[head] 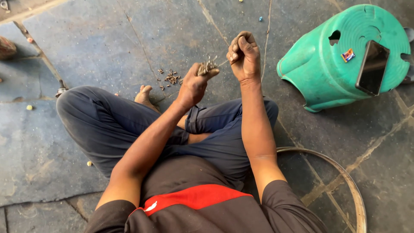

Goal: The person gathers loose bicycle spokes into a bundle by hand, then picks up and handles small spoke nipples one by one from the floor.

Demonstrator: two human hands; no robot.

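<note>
1. Down on the ground, a person is sitting cross-legged on a stone floor (108, 39) made of big grey-blue slabs with dusty cracks between them.
2. Left hand (194, 84) is closing around a bunch of small metal pieces (207, 67), which are sticking out above the thumb.
3. Right hand (243, 54) is curling into a tight fist, just beside the left hand and a little higher.
4. A thin wire (266, 30) is running up from the right fist across the floor; I cannot tell just how the fingers are pinching it.
5. More little metal bits (171, 78) are lying in a small pile on the floor, near the left hand and just past a bare foot (143, 96).
6. A green plastic stool (327, 64) is lying tipped on its side, off to the right.
7. A dark phone (373, 67) is resting on the stool's round seat, with a small colourful wrapper (347, 55) just beside it.
8. A thin metal ring (349, 181) is lying flat on the floor, by the person's right side.
9. A few tiny beads (29, 107) are sitting here and there on the slabs.
</note>
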